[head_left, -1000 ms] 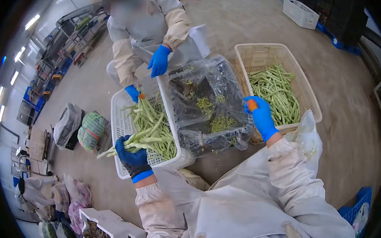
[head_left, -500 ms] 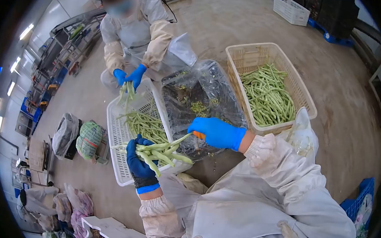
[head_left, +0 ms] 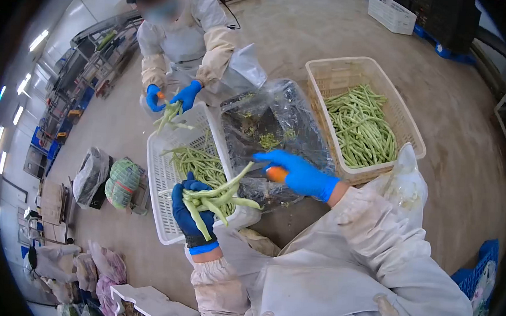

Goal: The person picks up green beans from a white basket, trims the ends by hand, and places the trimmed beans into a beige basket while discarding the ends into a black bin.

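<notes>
One white basket (head_left: 162, 178); one beige basket (head_left: 336, 70); one plastic-lined bin (head_left: 255, 119); four blue gloves (head_left: 192, 212) (head_left: 298, 173) (head_left: 152, 98) (head_left: 186, 95); two people.

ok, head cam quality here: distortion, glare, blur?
Head view: strong fisheye, black vignette at the edges; even light, soft shadows; glare on the clear plastic liner; ceiling lamps blown out at left; left hand, its bean bundle and right hand on the orange handle reasonably sharp.

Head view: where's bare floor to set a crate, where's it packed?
Bare floor: right of the beige basket up to the far white crate; also left of the white basket, before the bagged produce. Packed: centre, both baskets and plastic-lined bin edge to edge, left hand and right hand over them.
</notes>
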A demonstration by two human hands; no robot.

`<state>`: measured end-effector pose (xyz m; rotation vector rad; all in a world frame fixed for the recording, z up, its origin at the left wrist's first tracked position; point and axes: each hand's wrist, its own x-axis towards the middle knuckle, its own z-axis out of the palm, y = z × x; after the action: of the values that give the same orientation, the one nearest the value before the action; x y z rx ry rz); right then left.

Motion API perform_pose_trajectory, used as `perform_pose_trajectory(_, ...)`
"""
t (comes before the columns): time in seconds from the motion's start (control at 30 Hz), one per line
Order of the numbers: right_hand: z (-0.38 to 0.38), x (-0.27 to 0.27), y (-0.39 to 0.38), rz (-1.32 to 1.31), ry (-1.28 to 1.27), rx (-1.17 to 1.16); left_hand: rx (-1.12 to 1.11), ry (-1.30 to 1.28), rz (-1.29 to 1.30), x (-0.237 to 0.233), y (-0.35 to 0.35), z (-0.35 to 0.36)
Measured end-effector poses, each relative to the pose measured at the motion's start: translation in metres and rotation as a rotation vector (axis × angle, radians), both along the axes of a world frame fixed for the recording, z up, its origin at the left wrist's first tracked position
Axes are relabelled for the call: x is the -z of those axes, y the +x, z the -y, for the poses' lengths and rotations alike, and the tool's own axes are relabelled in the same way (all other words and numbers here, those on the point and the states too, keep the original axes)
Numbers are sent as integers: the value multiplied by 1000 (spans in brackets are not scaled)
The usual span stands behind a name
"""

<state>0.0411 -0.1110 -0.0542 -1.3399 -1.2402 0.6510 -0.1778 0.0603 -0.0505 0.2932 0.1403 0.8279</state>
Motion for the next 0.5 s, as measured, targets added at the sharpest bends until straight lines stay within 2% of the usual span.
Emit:
perform_pose_trajectory(0.03,-3,-12,-12,-185,-91,-152,16,-36,6,-1,4,6)
perform_pose_trajectory(0.07,-8,-13,-20,-189,-92,-147,30,-73,11,-3,8,12)
perform_pose_trajectory(0.13,-15,-14,-31,-85,-22,-253,-2,-79,-7,-2,10,19)
perform_pose_trajectory(0.2,-11,-15,-32,-53,34,-235,-42,-82,-18,-2,8,16)
perform_pose_trajectory(0.27,-1,-27,-33,47,-150,-231,-68,-46,-80,2,5,10)
perform_pose_trajectory(0.4,0,-24,-36,159,-120,-188,-58,-5,-67,3,6,11)
perform_pose_trajectory(0.47,1,-21,-35,382,-82,-155,-50,56,-98,1,8,15)
perform_pose_trajectory(0.5,1,-19,-36,384,-80,-156,-52,58,-97,-1,8,16)
